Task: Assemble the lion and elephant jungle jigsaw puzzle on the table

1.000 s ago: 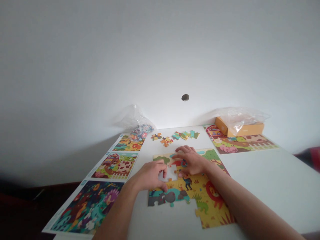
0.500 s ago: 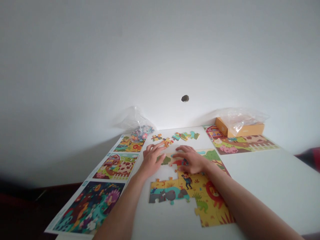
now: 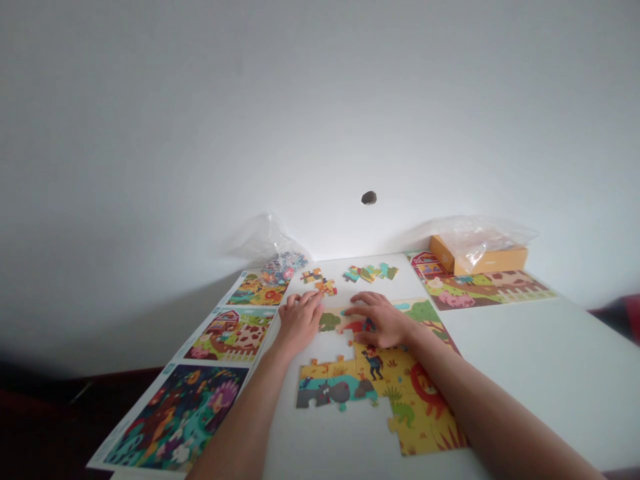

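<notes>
A partly joined jigsaw puzzle [image 3: 377, 393] with a yellow savanna picture, a lion and a hippo lies on the white table. My right hand [image 3: 383, 321] rests over its upper part, fingers spread and covering some of the picture. Left of the puzzle's tree section, my left hand [image 3: 300, 321] lies low over the table, fingers bent and partly apart, with no piece visible in it. Just beyond its fingertips is a loose orange-yellow puzzle piece [image 3: 327, 287], near another loose piece [image 3: 313, 275]. Several green and blue pieces [image 3: 371, 273] lie farther right.
Printed picture sheets [image 3: 175, 417] run along the table's left side. A clear plastic bag of pieces [image 3: 283, 263] sits at the back left. At the back right, an orange box [image 3: 493, 261] under clear plastic stands on a farm picture [image 3: 480, 293]. A wall rises behind the table.
My left hand has drawn back slightly to the left, its fingers closer together. The loose orange-yellow piece near it has shifted a little left. My right hand has barely moved.
</notes>
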`<action>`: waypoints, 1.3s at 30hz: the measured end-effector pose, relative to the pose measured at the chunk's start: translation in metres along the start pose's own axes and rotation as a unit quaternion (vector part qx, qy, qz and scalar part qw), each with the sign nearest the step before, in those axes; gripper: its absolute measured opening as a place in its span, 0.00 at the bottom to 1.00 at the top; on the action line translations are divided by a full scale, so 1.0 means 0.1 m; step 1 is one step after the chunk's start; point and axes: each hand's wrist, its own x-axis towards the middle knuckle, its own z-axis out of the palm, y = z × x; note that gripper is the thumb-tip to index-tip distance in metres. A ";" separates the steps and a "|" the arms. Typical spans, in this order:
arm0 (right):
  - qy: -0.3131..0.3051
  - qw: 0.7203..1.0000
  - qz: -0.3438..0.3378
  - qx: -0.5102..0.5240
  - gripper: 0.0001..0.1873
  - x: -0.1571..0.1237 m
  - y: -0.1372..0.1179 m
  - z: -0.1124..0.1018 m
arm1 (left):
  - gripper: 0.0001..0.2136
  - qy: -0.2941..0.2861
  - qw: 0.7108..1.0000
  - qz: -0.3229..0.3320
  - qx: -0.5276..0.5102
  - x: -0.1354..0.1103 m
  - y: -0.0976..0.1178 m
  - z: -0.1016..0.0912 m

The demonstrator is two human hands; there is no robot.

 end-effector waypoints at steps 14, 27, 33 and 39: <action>0.016 1.000 -0.002 0.004 0.31 -0.01 0.00 0.03 | 0.05 0.103 0.991 -0.067 -0.048 0.06 -0.30 0.06; 0.012 1.000 -0.003 0.000 0.32 -0.01 0.03 0.04 | 0.24 0.115 0.980 -0.139 -0.079 0.09 -0.31 0.06; 0.028 1.000 -0.005 -0.005 0.30 -0.01 0.03 0.07 | 0.11 0.142 0.960 -0.183 -0.159 0.10 -0.33 0.03; 0.136 0.990 0.034 0.028 0.15 0.05 0.01 0.08 | 0.11 0.201 0.887 -0.155 -0.385 0.12 -0.19 -0.07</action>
